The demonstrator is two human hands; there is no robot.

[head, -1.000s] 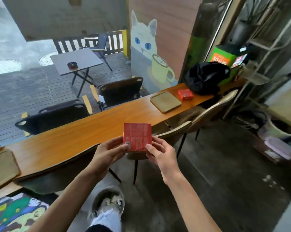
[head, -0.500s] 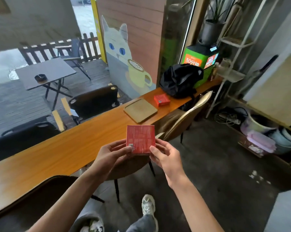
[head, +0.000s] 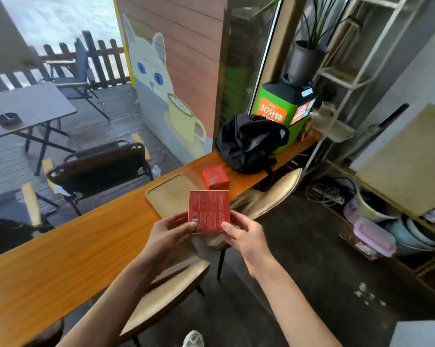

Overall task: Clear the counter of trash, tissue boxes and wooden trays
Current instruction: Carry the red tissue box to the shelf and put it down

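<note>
Left hand (head: 170, 232): grips lower left corner of red tissue box (head: 209, 211), thumb on its printed face
Right hand (head: 246, 235): grips lower right corner of the same box, thumb on front face
Red tissue box: held upright in the air between both hands, above the near edge of the counter (head: 61, 259), printed side toward the camera
Wooden tray (head: 167, 194): flat on the counter, just behind the held box, partly hidden by it
Second red box (head: 215, 177): on the counter, just beside the tray's far right corner
Black bag (head: 249, 141): slumped on the counter beyond the second box
Green kiosk (head: 281, 108): at the counter's far end, behind the bag
Beige chairs (head: 264, 196): tucked at the counter's near side
</note>
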